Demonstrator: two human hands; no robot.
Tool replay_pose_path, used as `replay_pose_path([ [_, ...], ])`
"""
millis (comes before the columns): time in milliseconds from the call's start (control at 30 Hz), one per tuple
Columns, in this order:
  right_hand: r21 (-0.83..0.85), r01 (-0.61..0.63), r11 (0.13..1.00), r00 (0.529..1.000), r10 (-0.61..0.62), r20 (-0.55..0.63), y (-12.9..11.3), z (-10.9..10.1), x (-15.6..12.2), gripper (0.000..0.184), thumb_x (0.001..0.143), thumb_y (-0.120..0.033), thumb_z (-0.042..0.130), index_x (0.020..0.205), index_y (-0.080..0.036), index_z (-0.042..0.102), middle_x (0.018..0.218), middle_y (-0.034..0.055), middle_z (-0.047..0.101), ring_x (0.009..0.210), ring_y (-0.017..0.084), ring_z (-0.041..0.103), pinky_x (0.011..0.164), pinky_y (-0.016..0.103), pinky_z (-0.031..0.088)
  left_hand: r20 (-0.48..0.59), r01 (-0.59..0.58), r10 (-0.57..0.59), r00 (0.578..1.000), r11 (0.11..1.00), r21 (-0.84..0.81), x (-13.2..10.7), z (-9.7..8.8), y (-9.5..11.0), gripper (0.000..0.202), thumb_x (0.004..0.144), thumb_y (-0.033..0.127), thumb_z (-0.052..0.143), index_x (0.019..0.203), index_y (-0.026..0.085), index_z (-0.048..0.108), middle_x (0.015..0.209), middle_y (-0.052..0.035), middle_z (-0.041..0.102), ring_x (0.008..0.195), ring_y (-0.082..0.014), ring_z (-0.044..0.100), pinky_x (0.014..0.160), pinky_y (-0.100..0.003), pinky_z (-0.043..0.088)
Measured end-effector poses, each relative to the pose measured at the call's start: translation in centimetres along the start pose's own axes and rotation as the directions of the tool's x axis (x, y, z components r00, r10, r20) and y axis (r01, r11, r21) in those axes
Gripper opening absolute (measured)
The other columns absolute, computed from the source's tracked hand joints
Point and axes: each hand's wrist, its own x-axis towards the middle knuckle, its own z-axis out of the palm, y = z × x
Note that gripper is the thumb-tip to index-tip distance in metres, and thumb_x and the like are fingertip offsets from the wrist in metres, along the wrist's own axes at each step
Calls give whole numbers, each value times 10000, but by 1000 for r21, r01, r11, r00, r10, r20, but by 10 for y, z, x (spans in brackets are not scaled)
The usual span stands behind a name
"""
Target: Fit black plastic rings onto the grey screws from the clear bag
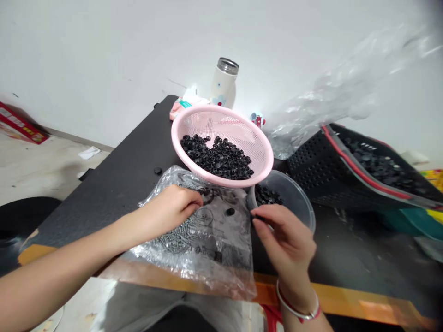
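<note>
At 10 o'clock, a red box [20, 123] lies on the floor beyond the dark table [104, 193]. Your left hand [169, 210] sits on a clear bag [221, 263] of grey screws [176, 242], its fingers curled against the plastic; you can't tell whether they grip it. The bag lies between your 2 hands, its long side running from about 11 to 5 o'clock. A black cap [230, 211] shows on it, just beside your right hand [285, 242], whose thumb and forefinger pinch a small black piece [258, 217] almost shut. That hand is nearer the clear tub [299, 198] of caps, at its 12 o'clock. A pink colander [221, 124] of caps overlaps the tub's rim at 11, with a bottle [224, 83] behind it. At 2 o'clock, a black basket [311, 170] of caps sits tilted.
</note>
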Motion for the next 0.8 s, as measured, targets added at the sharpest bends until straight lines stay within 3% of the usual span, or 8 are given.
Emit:
replay_pose_path([
  [167,196,-43,980,962,-12,273,-4,26,-8,206,879,-101,613,1047,-208,661,906,46,686,797,157,630,695,270,511,17,27,-28,999,998,53,0,-3,-1,255,815,93,495,842,185,731,735,-5,732,614,-137,654,621,-240,453],
  [300,270,-276,922,917,169,360,0,40,-11,113,881,-202,652,986,-200,692,809,27,650,696,132,582,629,247,478,30,47,-49,998,997,54,0,-6,1,228,789,91,518,826,179,725,736,-1,716,596,-122,621,599,-231,427],
  [367,348,-433,832,878,302,371,2,47,-12,119,821,-243,728,929,-201,698,762,5,621,674,119,559,601,225,459,18,53,-53,998,999,6,0,-6,2,216,782,99,529,832,181,723,725,3,700,582,-113,598,590,-227,422],
  [467,515,-592,620,806,436,401,4,54,-11,222,689,-244,833,829,-187,671,701,-33,564,630,88,512,557,184,432,-4,75,-77,997,984,-162,-1,-1,6,191,795,143,547,836,188,728,717,0,671,587,-109,583,568,-220,425],
  [600,629,-694,350,709,488,510,5,59,-10,281,649,-257,855,812,-175,641,656,-60,528,527,58,474,468,157,429,62,198,-192,979,849,-491,-3,8,14,199,783,217,612,952,176,707,730,-12,676,637,-126,623,587,-220,481],
  [700,642,-713,282,682,492,541,6,61,-11,269,672,-262,842,831,-169,646,631,-61,557,488,51,502,460,151,450,139,291,-261,955,747,-598,-3,11,21,239,749,225,664,980,164,673,733,-7,684,646,-123,631,620,-222,499],
  [800,657,-707,263,687,478,547,6,62,-13,257,677,-239,839,856,-169,668,654,-48,593,514,58,544,475,151,481,197,350,-291,936,726,-591,-4,10,26,222,756,222,680,971,166,673,702,11,664,610,-105,594,595,-207,468],
])
